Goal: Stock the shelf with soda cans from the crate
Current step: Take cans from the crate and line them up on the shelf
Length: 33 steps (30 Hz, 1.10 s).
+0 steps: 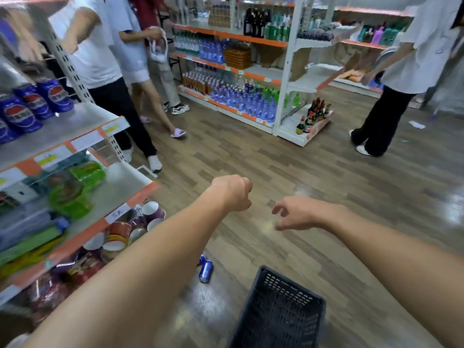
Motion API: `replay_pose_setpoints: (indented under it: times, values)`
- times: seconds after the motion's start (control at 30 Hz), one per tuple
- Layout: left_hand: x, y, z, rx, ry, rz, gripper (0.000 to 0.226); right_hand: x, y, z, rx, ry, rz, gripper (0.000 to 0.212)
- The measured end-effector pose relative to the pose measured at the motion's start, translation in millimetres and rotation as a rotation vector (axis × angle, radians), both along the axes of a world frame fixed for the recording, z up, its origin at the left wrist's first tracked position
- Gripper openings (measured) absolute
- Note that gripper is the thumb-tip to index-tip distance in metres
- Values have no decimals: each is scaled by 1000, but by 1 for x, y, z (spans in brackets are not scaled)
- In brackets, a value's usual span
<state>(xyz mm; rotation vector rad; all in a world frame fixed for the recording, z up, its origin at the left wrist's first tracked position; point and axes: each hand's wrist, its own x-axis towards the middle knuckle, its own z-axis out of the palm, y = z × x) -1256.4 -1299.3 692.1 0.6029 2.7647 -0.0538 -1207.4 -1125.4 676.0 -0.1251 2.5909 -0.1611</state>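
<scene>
We noted blue soda cans (23, 110) on the shelf (65, 129) up and left of our hands, each with a red, white and blue roundel; the lettering was too blurred to read. Price tags on the shelf edges were likewise unreadable. Our left hand (232, 193) was curled into a loose fist holding nothing; our right hand (296, 213) hung apart from it, fingers loosely bent, empty. The dark crate (278, 310) sat below and between our forearms, cut off by the frame edge, contents hidden. A loose blue can (206, 271) lay on the floor under our left forearm, a second partly hidden behind it.
</scene>
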Motion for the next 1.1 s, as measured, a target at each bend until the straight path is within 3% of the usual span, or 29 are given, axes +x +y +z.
replay_pose_setpoints:
  times: [0.2, 0.57, 0.9, 1.1]
  values:
    - [23, 14, -18, 40, -18, 313, 41, -24, 20, -15, -51, 46, 233, 52]
    - [166, 10, -45, 58, -70, 808, 30, 25, 20, -37, -110, -95, 614, 51]
    - [269, -3, -63, 84, -83, 1036, 41, 86, -1, -60, -169, -78, 782, 40]
    - [300, 20, -89, 131, -112, 1106, 44, 112, 7, -84, -181, -105, 842, 48]
